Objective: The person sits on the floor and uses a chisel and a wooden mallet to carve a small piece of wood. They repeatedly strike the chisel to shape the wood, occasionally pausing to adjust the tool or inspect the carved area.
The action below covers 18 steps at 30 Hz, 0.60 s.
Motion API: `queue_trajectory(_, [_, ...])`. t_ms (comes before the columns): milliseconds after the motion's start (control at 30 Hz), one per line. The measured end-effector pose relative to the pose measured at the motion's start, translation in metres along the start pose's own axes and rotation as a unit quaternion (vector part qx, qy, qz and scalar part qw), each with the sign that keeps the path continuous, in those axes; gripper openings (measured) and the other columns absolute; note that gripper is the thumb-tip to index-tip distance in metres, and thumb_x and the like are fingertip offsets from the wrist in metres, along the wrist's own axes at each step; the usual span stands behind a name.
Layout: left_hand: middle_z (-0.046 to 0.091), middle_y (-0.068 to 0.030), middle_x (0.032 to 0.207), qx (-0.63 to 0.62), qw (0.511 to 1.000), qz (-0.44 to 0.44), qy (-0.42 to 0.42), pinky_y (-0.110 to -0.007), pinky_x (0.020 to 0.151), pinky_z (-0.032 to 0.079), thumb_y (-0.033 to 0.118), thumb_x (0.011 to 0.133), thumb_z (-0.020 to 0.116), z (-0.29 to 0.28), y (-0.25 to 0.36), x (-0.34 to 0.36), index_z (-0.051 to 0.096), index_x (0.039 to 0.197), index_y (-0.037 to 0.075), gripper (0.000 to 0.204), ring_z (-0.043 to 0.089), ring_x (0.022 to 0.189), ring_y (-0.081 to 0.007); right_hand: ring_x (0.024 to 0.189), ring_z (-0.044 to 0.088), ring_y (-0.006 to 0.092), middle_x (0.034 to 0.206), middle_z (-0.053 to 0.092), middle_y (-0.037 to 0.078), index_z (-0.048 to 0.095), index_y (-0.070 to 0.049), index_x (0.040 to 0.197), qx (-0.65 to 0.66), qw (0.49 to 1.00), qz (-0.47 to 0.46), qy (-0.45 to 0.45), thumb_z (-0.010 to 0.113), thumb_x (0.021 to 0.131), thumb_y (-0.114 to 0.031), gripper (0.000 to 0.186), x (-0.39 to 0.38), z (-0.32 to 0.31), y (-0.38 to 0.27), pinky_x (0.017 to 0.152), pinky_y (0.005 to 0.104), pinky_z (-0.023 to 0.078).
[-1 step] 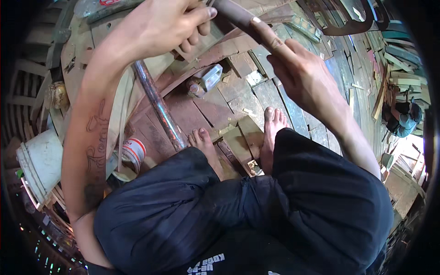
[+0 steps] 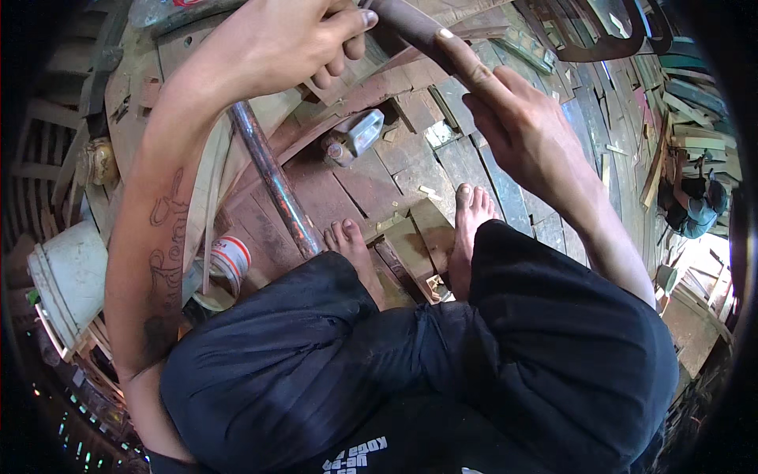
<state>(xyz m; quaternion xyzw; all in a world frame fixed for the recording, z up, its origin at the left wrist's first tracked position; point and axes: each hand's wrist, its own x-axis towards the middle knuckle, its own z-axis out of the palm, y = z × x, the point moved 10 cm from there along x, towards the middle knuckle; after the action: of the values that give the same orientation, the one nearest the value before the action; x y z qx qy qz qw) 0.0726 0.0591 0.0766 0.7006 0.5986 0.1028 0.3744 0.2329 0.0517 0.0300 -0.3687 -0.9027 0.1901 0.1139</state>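
White bucket (image 2: 69,276) on the left, orange-striped can (image 2: 230,261) by the left knee, clear bottle (image 2: 355,141) on the plank floor (image 2: 410,162); can't make out contents. Wood scraps (image 2: 703,142) heaped right. Dark brown piece (image 2: 407,25) up top, right hand (image 2: 525,118) has one finger straight along it, left hand (image 2: 316,41) curled close by, can't tell if it's pinching.

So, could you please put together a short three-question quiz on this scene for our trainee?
1. Which hand lays an outstretched finger on the dark rounded bar?
2. True or false: the left hand is apart from the pale container.
3. On which side of the picture is the large white bucket? A) left B) right C) top middle

Key: 1. The right hand. 2. True. 3. A.
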Motion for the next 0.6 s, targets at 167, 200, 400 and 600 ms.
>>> queue_trajectory(167, [0.068,-0.0137,0.080,0.020,0.999,0.022,0.036,-0.032,0.069,0.058,0.006,0.104,0.046,-0.004,0.001,0.003,0.043,0.152,-0.004,0.048,0.067,0.068,-0.0197,0.076,0.061,0.0358,0.089,0.057,0.015,0.037,-0.026,0.162,-0.005,1.000,0.012,-0.010,0.064,0.101,-0.012,0.068,-0.009,0.013,0.014,0.069,0.0476,0.050])
queue_trajectory(200, [0.069,-0.0155,0.080,0.025,0.998,0.028,0.047,-0.033,0.069,0.058,0.006,0.103,0.046,-0.004,0.001,0.005,0.045,0.150,-0.004,0.047,0.067,0.069,-0.0221,0.074,0.061,0.0355,0.088,0.056,0.014,0.036,-0.027,0.162,0.007,1.000,0.022,-0.016,0.064,0.101,-0.012,0.069,-0.012,0.016,0.015,0.068,0.0476,0.050])
queue_trajectory(400, [0.070,-0.0259,0.086,0.056,0.987,0.071,0.134,-0.040,0.075,0.057,0.005,0.097,0.051,-0.009,-0.003,0.014,0.059,0.136,-0.007,0.042,0.069,0.074,-0.0367,0.073,0.060,0.0347,0.091,0.055,0.015,0.033,-0.026,0.164,0.017,0.999,0.030,0.002,0.063,0.100,-0.008,0.073,-0.019,0.034,0.023,0.066,0.0458,0.050])
queue_trajectory(600, [0.060,-0.0084,0.064,0.129,0.906,0.221,0.339,-0.036,0.057,0.049,0.012,0.103,0.057,-0.020,-0.028,0.008,0.069,0.131,0.008,0.031,0.059,0.053,-0.0157,0.075,0.063,0.0341,0.083,0.060,0.014,0.038,-0.023,0.162,0.043,0.998,-0.030,0.027,0.065,0.098,-0.007,0.072,0.024,0.025,0.022,0.069,0.0447,0.051])
